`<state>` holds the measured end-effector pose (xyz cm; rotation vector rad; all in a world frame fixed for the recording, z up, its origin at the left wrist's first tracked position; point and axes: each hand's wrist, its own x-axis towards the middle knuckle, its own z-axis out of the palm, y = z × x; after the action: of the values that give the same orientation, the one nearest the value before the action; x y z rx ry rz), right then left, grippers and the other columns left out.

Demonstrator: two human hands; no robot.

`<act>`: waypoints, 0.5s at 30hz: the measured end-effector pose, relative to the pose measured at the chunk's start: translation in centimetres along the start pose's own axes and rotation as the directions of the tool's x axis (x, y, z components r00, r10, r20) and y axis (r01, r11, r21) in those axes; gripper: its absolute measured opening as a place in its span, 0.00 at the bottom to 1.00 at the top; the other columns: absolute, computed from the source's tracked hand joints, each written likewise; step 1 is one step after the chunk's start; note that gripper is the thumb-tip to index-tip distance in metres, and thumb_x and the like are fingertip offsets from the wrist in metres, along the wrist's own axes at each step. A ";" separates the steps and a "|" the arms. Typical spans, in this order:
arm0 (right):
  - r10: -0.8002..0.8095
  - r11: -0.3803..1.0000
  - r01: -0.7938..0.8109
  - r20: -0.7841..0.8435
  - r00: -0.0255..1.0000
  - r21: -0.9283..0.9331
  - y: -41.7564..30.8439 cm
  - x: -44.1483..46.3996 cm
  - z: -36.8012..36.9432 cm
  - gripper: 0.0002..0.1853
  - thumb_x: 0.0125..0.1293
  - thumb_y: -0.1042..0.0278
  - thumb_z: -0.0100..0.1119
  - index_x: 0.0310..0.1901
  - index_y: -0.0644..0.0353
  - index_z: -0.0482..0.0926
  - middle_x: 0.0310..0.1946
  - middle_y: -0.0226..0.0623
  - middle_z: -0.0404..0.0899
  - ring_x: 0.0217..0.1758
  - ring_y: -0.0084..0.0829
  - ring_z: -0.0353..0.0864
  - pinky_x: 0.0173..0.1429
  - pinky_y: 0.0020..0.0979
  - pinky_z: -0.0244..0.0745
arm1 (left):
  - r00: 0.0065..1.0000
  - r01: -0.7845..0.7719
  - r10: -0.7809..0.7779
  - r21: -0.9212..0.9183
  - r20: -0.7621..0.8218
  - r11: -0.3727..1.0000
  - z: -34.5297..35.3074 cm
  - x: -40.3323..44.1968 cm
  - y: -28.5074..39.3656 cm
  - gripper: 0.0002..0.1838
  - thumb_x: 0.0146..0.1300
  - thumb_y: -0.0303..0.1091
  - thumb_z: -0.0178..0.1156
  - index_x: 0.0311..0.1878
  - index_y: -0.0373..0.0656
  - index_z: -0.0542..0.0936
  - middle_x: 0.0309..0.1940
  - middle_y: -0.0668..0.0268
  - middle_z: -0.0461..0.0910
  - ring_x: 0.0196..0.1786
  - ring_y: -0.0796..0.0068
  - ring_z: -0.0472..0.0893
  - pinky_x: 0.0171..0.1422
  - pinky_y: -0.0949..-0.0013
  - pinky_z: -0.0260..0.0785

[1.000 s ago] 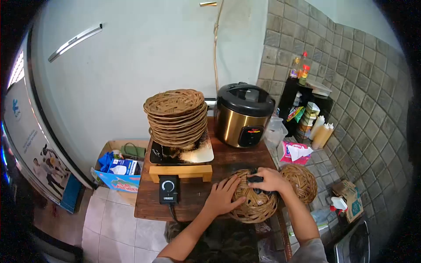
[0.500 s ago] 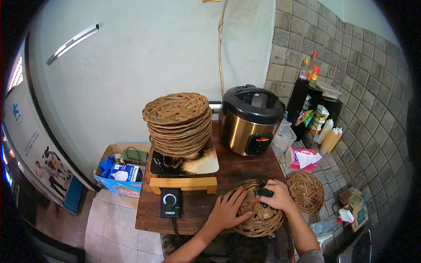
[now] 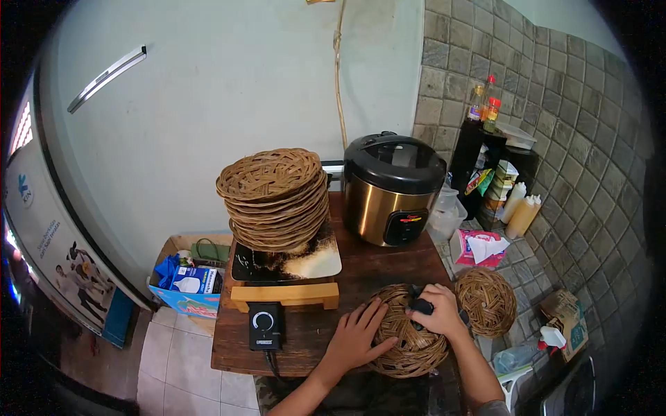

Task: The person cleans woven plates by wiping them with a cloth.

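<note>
A round woven wicker plate (image 3: pixel 411 350) lies at the front right of the dark wooden table (image 3: pixel 298 357). My left hand (image 3: pixel 355 338) rests on its left side, fingers spread. Closed around a small black object, my right hand (image 3: pixel 438 310) presses on the upper right of the same plate; what the object is cannot be made out. Another woven plate (image 3: pixel 484 303) sits just to the right. A tall stack of woven plates (image 3: pixel 272 201) stands on a flat board at the back left of the table.
A black and gold rice cooker (image 3: pixel 392 191) stands behind my hands. A dial controller (image 3: pixel 265 329) with a cable is at the front left. Right of the table are a pink tissue box (image 3: pixel 479 247), sauce bottles (image 3: pixel 520 211) and a spray bottle (image 3: pixel 551 338). A box (image 3: pixel 187 281) sits left.
The camera view has shifted a little. My right hand has moved slightly over the plate with the black object in it; my left hand has stayed spread on the plate's left side.
</note>
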<state>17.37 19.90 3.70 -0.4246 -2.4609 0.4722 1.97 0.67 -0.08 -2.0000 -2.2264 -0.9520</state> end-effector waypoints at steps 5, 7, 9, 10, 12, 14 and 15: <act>-0.011 1.000 0.010 -0.020 1.000 -0.020 -0.5 0.1 0.0 0.18 0.45 0.58 0.76 0.26 0.65 0.81 0.26 0.39 0.74 0.33 0.44 0.75 0.39 0.41 0.69 | 0.996 -0.042 0.046 0.056 -0.081 0.998 0.3 0.1 -0.2 0.41 0.70 0.66 0.50 0.73 0.42 0.68 0.74 0.55 0.64 0.70 0.52 0.68 0.68 0.50 0.61; -0.028 1.000 0.028 -0.049 0.998 -0.015 -0.6 0.3 0.0 0.17 0.43 0.61 0.77 0.23 0.64 0.79 0.25 0.39 0.74 0.32 0.45 0.74 0.38 0.41 0.69 | 0.996 -0.036 0.040 0.057 -0.074 0.998 0.3 0.0 -0.1 0.41 0.70 0.66 0.50 0.73 0.42 0.68 0.74 0.56 0.64 0.70 0.52 0.67 0.68 0.50 0.61; -0.018 0.999 0.018 0.000 1.000 -0.044 -0.4 0.2 -0.2 0.19 0.46 0.57 0.74 0.28 0.67 0.82 0.26 0.39 0.73 0.33 0.42 0.73 0.38 0.41 0.68 | 0.997 -0.031 0.035 0.055 -0.064 0.998 0.4 0.1 -0.3 0.41 0.70 0.66 0.50 0.73 0.43 0.68 0.74 0.56 0.64 0.70 0.52 0.67 0.68 0.50 0.61; -0.011 0.999 0.011 0.008 1.000 -0.041 -0.4 0.1 -0.1 0.19 0.46 0.57 0.74 0.28 0.67 0.82 0.26 0.39 0.73 0.33 0.42 0.73 0.38 0.41 0.68 | 0.999 -0.026 0.027 0.026 -0.040 0.999 0.7 0.0 -0.6 0.43 0.69 0.69 0.48 0.75 0.45 0.65 0.76 0.56 0.61 0.72 0.50 0.65 0.70 0.46 0.58; -0.009 0.999 0.008 -0.033 0.999 -0.035 -0.2 0.1 0.1 0.19 0.45 0.58 0.73 0.27 0.68 0.80 0.26 0.41 0.72 0.33 0.44 0.73 0.38 0.42 0.68 | 1.000 -0.012 0.012 -0.012 -0.004 1.000 0.8 0.2 -0.9 0.44 0.69 0.71 0.46 0.77 0.47 0.62 0.78 0.57 0.58 0.73 0.49 0.64 0.73 0.43 0.56; -0.014 0.999 0.013 -0.044 0.999 -0.031 -0.3 -0.1 -0.1 0.20 0.46 0.59 0.73 0.30 0.70 0.80 0.29 0.44 0.74 0.35 0.47 0.72 0.40 0.43 0.67 | 1.000 -0.014 0.014 -0.017 0.006 1.000 0.6 0.2 -0.8 0.48 0.66 0.74 0.48 0.77 0.47 0.61 0.78 0.57 0.57 0.73 0.49 0.63 0.73 0.43 0.54; -0.010 1.000 0.009 -0.040 0.999 -0.014 -0.5 -0.1 -0.2 0.20 0.46 0.59 0.73 0.31 0.70 0.80 0.29 0.44 0.75 0.35 0.47 0.73 0.41 0.43 0.67 | 1.000 -0.026 0.026 -0.004 -0.004 1.000 0.9 0.3 -0.9 0.50 0.63 0.76 0.50 0.77 0.47 0.61 0.77 0.56 0.57 0.73 0.49 0.63 0.73 0.43 0.54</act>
<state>17.54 19.49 4.01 -0.4233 -2.4278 0.4393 1.42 1.31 -1.11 -2.0216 -2.1928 -0.9577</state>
